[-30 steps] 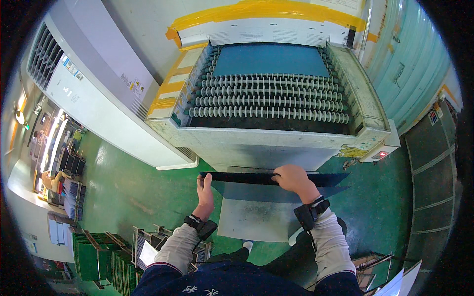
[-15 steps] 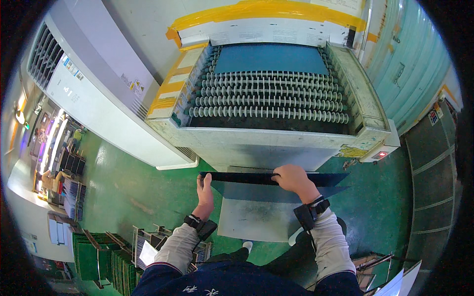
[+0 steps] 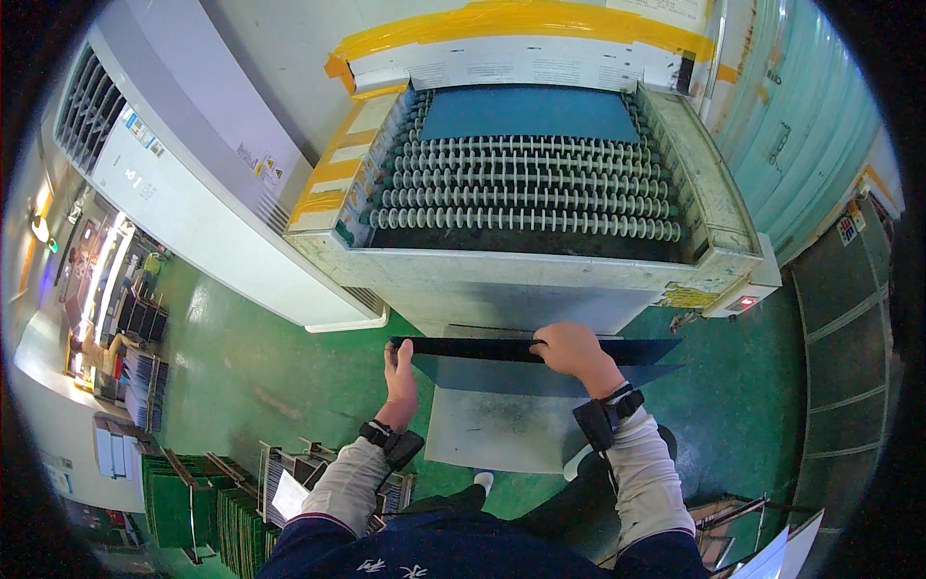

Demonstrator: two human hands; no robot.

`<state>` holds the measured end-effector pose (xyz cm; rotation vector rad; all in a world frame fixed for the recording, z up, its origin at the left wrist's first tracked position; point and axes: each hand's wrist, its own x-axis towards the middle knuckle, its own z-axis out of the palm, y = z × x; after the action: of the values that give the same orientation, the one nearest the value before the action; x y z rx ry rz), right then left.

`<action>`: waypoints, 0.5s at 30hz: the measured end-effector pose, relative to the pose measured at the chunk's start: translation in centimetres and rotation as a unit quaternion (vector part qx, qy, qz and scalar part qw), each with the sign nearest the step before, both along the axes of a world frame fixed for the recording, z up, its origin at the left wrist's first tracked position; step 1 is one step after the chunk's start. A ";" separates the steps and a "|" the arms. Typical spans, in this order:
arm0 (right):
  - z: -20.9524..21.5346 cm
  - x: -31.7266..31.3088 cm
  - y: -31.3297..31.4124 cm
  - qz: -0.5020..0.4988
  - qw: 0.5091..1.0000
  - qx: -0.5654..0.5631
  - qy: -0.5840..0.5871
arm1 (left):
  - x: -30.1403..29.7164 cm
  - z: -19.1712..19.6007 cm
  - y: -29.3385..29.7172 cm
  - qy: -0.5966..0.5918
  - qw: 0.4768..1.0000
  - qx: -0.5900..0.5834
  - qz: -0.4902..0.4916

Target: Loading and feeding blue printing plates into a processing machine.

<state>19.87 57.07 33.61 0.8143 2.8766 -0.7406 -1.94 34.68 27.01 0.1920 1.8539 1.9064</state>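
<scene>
Both my hands hold a thin dark panel point(image 3: 473, 348) in front of the machine, seen nearly edge-on. My left hand point(image 3: 399, 378) is closed on its left end, thumb at the upper corner. Further right, my right hand point(image 3: 575, 353) grips the top edge with curled fingers. Just below hangs a blue-grey sheet face point(image 3: 511, 376); whether it is a second panel or part of the held one I cannot tell. Beyond my hands, a flat blue panel point(image 3: 529, 114) lies on the far rows of white disc rollers point(image 3: 526, 198) in the conveyor machine.
The machine's front wall point(image 3: 502, 289) stands ahead of my hands. A tall white cabinet unit point(image 3: 231, 232) with vents leans into view at left. A pale board point(image 3: 497, 434) lies low between my feet. Racks with green boards point(image 3: 212, 511) stand lower left; a grey partition point(image 3: 847, 367) is at right.
</scene>
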 end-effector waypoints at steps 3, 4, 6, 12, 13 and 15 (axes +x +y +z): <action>0.0 -0.1 -0.1 0.001 1.000 -0.001 0.001 | -0.4 -0.6 -0.2 0.009 1.000 -0.007 -0.001; 0.1 -0.1 -0.1 0.002 1.000 -0.002 0.002 | -0.4 -0.8 -0.3 0.010 1.000 -0.005 0.002; 0.3 0.0 -0.2 0.003 1.000 -0.003 0.000 | -0.4 -1.0 -0.3 0.010 1.000 -0.002 0.006; 0.3 0.1 0.0 0.003 1.000 -0.003 -0.008 | -0.1 -0.8 -0.2 0.001 1.000 0.002 0.011; 0.2 0.0 0.0 0.005 1.000 -0.002 -0.009 | -0.2 -1.1 -0.2 0.003 1.000 0.004 0.015; 0.3 0.1 0.0 0.008 1.000 -0.002 -0.007 | -0.3 -1.3 -0.3 0.004 1.000 0.006 0.010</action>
<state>19.92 57.08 33.87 0.7925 2.8645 -0.7357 -2.26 34.35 25.75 0.1844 1.8567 1.9333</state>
